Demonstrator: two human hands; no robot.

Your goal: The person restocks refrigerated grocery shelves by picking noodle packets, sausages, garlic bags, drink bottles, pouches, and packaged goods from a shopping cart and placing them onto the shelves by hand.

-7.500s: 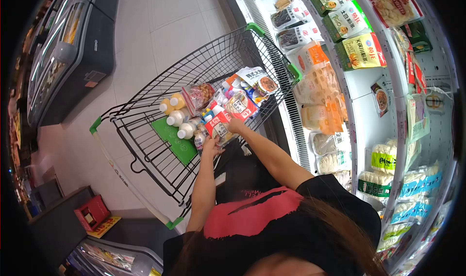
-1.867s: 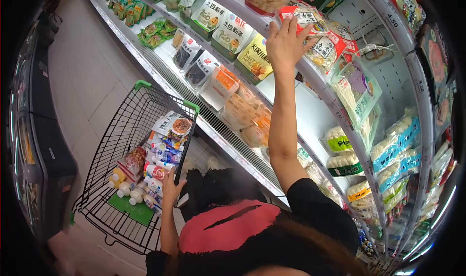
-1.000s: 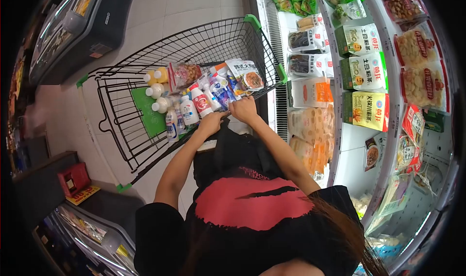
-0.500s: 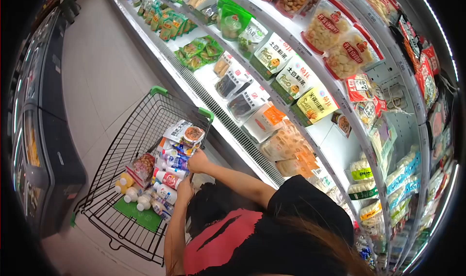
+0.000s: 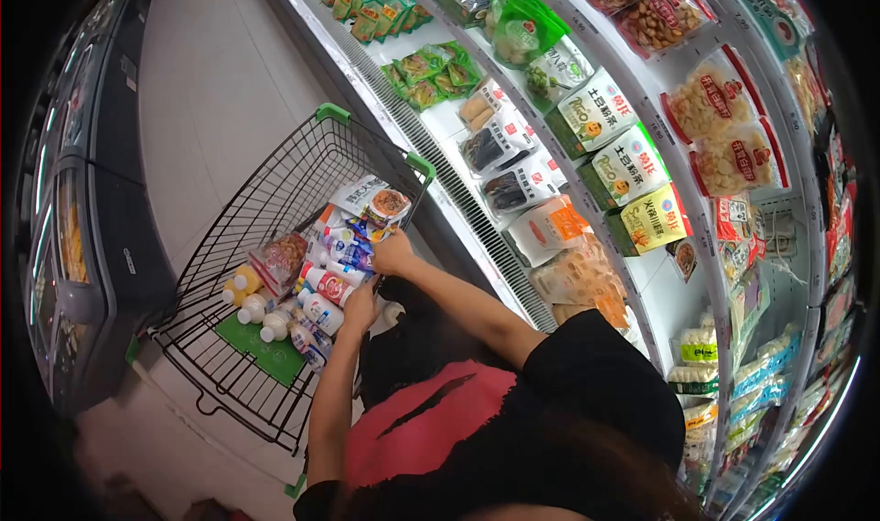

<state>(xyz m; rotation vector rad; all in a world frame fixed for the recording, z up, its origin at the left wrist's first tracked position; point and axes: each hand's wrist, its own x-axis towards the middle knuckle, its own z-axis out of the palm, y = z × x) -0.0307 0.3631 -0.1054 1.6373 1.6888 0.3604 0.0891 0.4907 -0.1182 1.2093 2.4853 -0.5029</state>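
While a dark freezer case (image 5: 119,264) stands along the far left, a wire shopping cart (image 5: 243,211) with green corner caps sits to its right. Toward the cart's handle end, a green panel (image 5: 261,354) lies on its floor, with yellow bottles (image 5: 240,285) and white-capped bottles (image 5: 266,319) just beside it. Next comes a clear bag of reddish-brown pieces (image 5: 280,260), then a red-labelled bottle (image 5: 327,285) among other white bottles. Close to the front corner by the shelves lies a white pouch with a food picture (image 5: 374,200), beside blue packs (image 5: 351,252).

At the cart's near side edge, the left hand (image 5: 360,308) is curled closed on the rim, beside the bottles; the right hand (image 5: 394,253), farther forward, is also closed on that rim, near the blue packs.

Farther right, the chilled shelves (image 5: 665,287) carry orange-marked packs (image 5: 548,232), a yellow pack (image 5: 653,220), red-edged bags (image 5: 715,95) and, lower down, bagged noodles (image 5: 698,347).
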